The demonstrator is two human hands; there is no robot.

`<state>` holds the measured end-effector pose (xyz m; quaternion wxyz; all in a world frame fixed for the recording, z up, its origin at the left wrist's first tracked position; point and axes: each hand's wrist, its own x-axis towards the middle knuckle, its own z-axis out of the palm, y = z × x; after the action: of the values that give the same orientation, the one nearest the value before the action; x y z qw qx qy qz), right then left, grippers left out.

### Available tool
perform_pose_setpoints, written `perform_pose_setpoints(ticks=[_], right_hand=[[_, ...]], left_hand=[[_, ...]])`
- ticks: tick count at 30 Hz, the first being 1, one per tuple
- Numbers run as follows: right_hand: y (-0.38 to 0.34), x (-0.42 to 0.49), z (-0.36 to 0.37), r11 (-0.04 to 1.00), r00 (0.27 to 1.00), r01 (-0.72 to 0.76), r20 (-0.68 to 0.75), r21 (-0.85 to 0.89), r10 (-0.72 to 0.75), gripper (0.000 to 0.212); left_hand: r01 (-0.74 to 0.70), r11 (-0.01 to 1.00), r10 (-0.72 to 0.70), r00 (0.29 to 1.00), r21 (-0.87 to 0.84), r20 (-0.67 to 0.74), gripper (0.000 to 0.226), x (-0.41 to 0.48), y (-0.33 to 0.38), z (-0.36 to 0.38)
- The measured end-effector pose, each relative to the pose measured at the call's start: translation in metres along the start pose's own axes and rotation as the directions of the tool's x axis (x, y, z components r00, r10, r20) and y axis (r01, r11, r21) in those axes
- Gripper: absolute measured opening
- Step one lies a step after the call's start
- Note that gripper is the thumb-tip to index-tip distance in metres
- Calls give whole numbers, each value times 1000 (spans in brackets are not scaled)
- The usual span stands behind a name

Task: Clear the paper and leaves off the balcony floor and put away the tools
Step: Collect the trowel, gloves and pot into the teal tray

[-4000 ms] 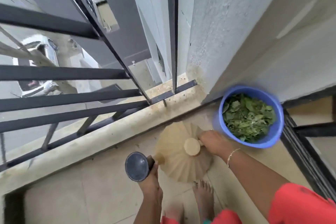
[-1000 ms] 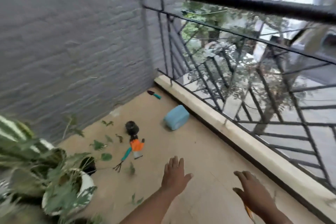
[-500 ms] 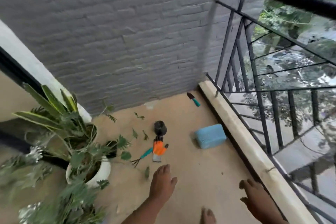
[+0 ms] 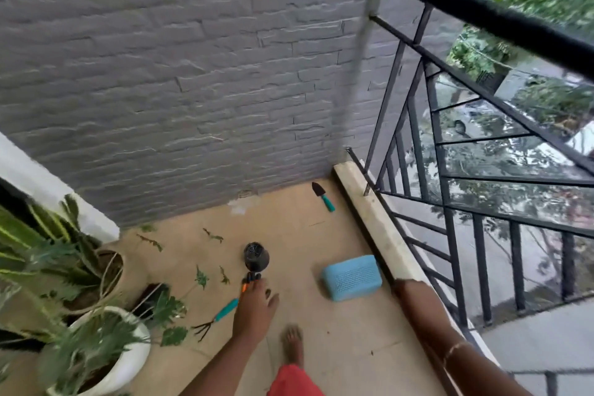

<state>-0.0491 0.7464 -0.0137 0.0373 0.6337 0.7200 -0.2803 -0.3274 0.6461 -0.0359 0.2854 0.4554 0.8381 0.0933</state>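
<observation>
The left hand (image 4: 255,309) lies over the orange tool (image 4: 245,285), so only a sliver of orange shows and whether the fingers close on it cannot be told; the hand also covers the handle end of the teal rake (image 4: 214,320); the right hand is out of sight, the right forearm (image 4: 450,334) ending abruptly in a distorted patch by the ledge (image 4: 374,222); the potted plants (image 4: 80,325) are smeared by blur and cut by the left and bottom edges; the railing post (image 4: 360,51) against the wall is a blurred streak; the red garment (image 4: 294,382) runs off the bottom edge.
</observation>
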Motion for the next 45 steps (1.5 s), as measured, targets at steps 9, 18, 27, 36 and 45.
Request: perform_pose_setpoints(ticks=[9,18,27,36,45], right_hand=[[-102,158,-37,933,997,82,33,-351,-75,44],[-177,289,-57,959,982,121,-112,-256,-154,27],[-164,429,-76,939,991,118,100,-324,-89,36],[-138,547,-74,955,970,32,239,-293,41,41],[-78,685,75,987,950,-121,275,-104,145,32]], left_hand=[[-90,996,90,996,7,19,27,179,33,-56],[-266,949,250,962,171,114,17,339,98,-127],[-342,893,299,937,294,181,31,469,176,-130],[-386,854,281,906,349,316,51,576,209,-69],[-419,848,317,891,323,325,51,688,169,83]])
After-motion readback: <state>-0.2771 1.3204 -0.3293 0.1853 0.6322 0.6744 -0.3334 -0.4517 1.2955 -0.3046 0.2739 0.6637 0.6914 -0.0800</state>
